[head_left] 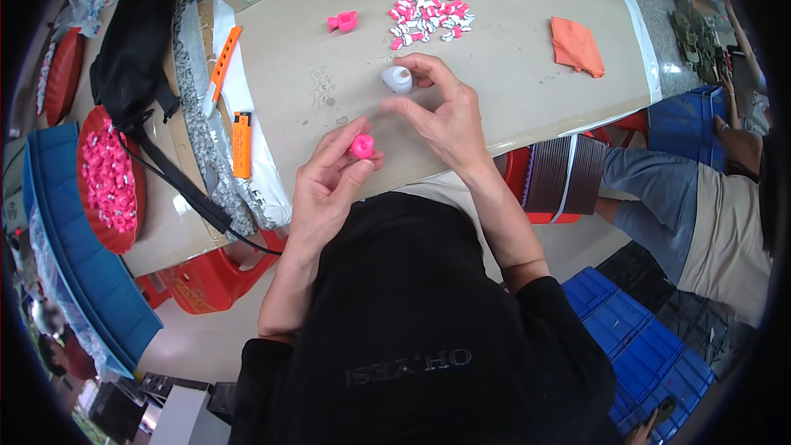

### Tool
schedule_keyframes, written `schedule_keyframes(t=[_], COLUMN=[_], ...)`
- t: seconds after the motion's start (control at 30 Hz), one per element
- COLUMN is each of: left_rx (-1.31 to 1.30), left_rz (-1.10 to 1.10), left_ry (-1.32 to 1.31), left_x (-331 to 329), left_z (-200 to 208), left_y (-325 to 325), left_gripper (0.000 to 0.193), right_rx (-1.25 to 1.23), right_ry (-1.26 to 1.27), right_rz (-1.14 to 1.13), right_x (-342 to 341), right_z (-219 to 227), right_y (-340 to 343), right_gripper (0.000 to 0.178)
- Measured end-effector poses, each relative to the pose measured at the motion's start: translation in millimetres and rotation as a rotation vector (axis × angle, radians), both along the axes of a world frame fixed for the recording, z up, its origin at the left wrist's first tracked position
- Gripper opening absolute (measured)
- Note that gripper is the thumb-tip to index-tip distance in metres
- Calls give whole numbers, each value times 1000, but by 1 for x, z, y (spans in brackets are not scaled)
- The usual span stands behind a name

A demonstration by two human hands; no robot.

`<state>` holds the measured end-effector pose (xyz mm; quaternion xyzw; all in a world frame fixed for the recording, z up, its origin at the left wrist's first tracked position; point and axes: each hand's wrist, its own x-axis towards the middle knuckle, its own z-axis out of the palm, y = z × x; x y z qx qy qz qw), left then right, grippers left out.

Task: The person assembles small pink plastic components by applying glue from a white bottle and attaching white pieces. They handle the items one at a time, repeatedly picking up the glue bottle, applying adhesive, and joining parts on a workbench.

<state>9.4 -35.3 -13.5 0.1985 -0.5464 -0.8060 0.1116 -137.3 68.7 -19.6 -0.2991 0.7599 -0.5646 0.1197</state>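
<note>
My left hand (334, 177) pinches a small, round pink plastic piece (362, 147) between thumb and fingers, above the table's near edge. My right hand (449, 115) is open, thumb and index finger spread around a small white bottle (397, 79). The index finger curves close behind the bottle, while the thumb stays apart from it; whether a fingertip touches it I cannot tell. Beyond the hands lies a loose pile of small pink-and-white pieces (428, 18). A separate pink plastic part (343, 21) rests to the left of that pile.
An orange cloth (577, 47) lies at the right of the table (511, 74). Leftward are an orange cutter knife (222, 66), an orange box (241, 144), a black bag (136, 49) and a red tray (137, 214) of pink pieces. Someone stands at right near blue crates (634, 346).
</note>
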Motion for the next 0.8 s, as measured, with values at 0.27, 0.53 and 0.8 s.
schedule_keyframes(t=[0.27,0.53,0.8], left_rx=[50,109,205], left_rz=[-91,-63,-19], left_ry=[-54,-41,0], left_x=[-2,-3,-9], left_z=[-2,-2,-5], left_y=[1,4,9], left_gripper=[35,34,31], right_rx=[246,392,-53], right_ry=[477,608,-437], right_rz=[-214,-152,-33], right_x=[-57,-64,13], right_z=[-2,-11,38], right_y=[22,16,44], right_gripper=[13,15,13])
